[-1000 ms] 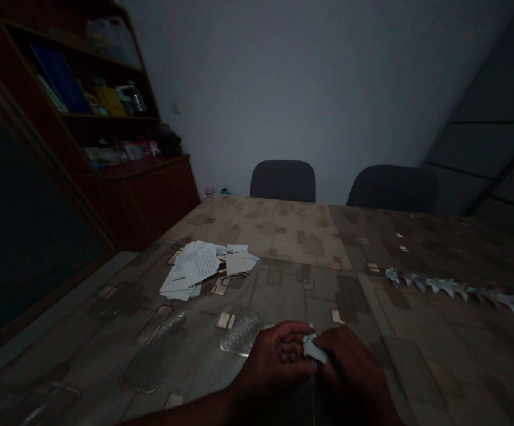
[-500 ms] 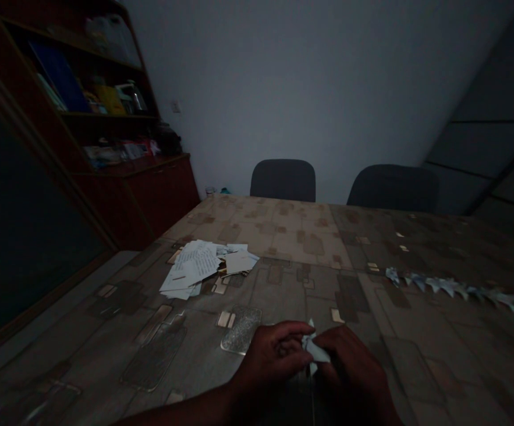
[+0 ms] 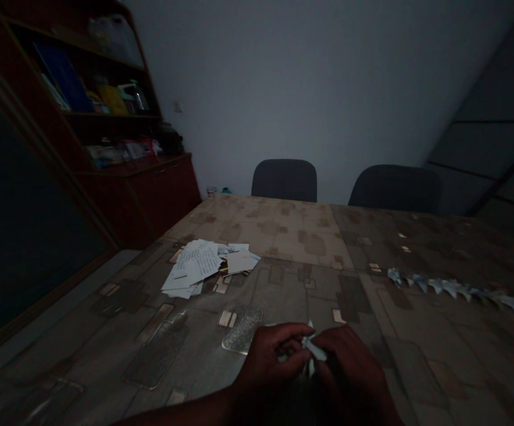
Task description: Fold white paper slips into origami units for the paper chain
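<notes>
Low in the head view, my left hand (image 3: 277, 354) and my right hand (image 3: 350, 361) meet above the near part of the table. Between their fingertips is a small piece of folded white paper (image 3: 317, 350) with pointed ends. My left thumb and fingers pinch it from the left, while my right fingers press on it from the right and partly cover it. To the far right, a row of folded paper pieces (image 3: 452, 288) lies on the table. A loose pile of paper slips (image 3: 199, 263), some printed, sits on the left.
A patterned cloth covers the table (image 3: 283, 222). Two dark chairs, one in the middle (image 3: 284, 178) and one at right (image 3: 394, 186), stand along its far side by the wall. A reddish cabinet (image 3: 150, 192) with filled shelves is at the left. The room is dim.
The folded paper has turned slightly between my fingers, and my right fingers have shifted a little on it. Both hands keep nearly the same place; the view has moved very slightly.
</notes>
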A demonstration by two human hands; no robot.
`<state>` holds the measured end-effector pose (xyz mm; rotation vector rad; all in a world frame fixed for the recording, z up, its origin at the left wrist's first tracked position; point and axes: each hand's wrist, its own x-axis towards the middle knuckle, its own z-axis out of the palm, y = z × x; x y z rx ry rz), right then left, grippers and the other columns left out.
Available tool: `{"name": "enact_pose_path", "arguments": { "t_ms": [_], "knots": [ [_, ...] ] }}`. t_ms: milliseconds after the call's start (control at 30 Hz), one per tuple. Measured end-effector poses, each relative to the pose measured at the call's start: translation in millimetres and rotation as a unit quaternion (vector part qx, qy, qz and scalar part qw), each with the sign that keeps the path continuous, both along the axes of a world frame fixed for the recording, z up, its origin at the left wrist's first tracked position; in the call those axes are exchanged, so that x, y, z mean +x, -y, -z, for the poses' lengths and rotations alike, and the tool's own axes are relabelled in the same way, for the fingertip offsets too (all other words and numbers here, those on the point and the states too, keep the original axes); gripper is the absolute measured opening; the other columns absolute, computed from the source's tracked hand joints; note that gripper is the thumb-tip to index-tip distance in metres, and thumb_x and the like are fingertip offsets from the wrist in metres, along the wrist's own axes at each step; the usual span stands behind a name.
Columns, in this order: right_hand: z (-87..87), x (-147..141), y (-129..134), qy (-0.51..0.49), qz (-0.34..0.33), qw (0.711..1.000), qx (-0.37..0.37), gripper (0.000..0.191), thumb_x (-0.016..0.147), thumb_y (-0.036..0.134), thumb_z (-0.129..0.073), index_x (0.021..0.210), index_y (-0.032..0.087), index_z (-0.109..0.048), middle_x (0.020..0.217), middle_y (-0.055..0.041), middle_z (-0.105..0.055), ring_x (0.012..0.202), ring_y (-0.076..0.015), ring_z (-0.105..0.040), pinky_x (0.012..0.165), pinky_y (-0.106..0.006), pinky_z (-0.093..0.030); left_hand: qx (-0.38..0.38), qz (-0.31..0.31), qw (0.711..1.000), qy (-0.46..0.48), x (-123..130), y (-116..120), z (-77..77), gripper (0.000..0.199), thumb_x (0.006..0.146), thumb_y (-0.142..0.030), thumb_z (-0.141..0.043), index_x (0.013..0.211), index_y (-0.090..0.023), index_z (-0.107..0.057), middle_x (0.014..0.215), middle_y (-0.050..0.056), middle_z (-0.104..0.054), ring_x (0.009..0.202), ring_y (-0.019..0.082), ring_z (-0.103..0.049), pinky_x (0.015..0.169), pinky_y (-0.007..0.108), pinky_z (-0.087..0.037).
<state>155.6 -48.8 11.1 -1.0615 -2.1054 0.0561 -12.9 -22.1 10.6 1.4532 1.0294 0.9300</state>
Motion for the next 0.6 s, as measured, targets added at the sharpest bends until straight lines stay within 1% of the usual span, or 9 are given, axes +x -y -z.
{"name": "enact_pose_path", "arguments": {
  "t_ms": [100,167,300,400,500,600],
  "knots": [
    [3.5,0.5,1.0,0.019,0.015,1.000,0.012,0.009,0.087,0.019,-0.054,0.096,0.018,-0.057,0.081,-0.0053,-0.064,0.069,-0.0183,-0.059,0.062,-0.030,-0.045,0.004,-0.005,1.000,-0.002,1.3,0.7,3.1,0.034,0.066,-0.011,-0.062,0.098,-0.016,-0.074,0.074,0.003,-0.070,0.067,0.015,-0.061,0.065,0.022,-0.047],
    [6.6,-0.2,1.0,0.011,0.031,0.999,0.025,0.008,0.089,0.021,-0.054,0.095,0.018,-0.058,0.080,-0.0053,-0.065,0.069,-0.0181,-0.059,0.063,-0.030,-0.045,0.002,-0.009,1.000,-0.002,1.9,0.9,3.8,0.033,0.066,-0.009,-0.061,0.096,-0.016,-0.073,0.073,0.002,-0.069,0.066,0.014,-0.060,0.063,0.021,-0.046],
    [8.3,-2.6,-0.1,0.003,0.065,0.997,0.046,0.015,0.093,0.026,-0.050,0.087,0.019,-0.062,0.076,-0.0048,-0.066,0.068,-0.0175,-0.060,0.063,-0.029,-0.045,-0.006,-0.023,1.000,-0.006,2.5,1.3,0.8,0.022,0.065,-0.008,-0.059,0.083,-0.014,-0.070,0.063,-0.001,-0.062,0.061,0.012,-0.055,0.059,0.020,-0.042],
    [5.2,-2.6,-0.8,0.025,0.063,0.997,0.046,0.016,0.094,0.024,-0.049,0.085,0.020,-0.062,0.076,-0.0045,-0.066,0.067,-0.0171,-0.060,0.064,-0.029,-0.046,-0.029,-0.007,0.999,0.014,3.0,1.4,-0.3,0.018,0.067,-0.008,-0.058,0.080,-0.014,-0.068,0.062,-0.002,-0.059,0.059,0.011,-0.054,0.058,0.019,-0.040],
    [2.9,-0.7,-1.2,0.047,0.046,0.997,0.049,0.016,0.094,0.020,-0.049,0.085,0.021,-0.062,0.077,-0.0041,-0.067,0.068,-0.0167,-0.061,0.064,-0.029,-0.046,-0.060,0.010,0.998,0.031,3.8,0.6,2.4,0.012,0.069,-0.011,-0.060,0.079,-0.013,-0.067,0.062,-0.002,-0.060,0.060,0.011,-0.055,0.057,0.020,-0.039],
    [4.0,0.5,-1.6,0.031,0.034,0.998,0.045,0.015,0.093,0.017,-0.049,0.085,0.020,-0.062,0.076,-0.0036,-0.067,0.067,-0.0157,-0.060,0.063,-0.027,-0.046,-0.082,0.020,0.995,0.055,4.6,-0.5,6.2,0.010,0.071,-0.013,-0.061,0.079,-0.012,-0.067,0.062,-0.002,-0.059,0.059,0.011,-0.053,0.056,0.020,-0.038]
  ]
}}
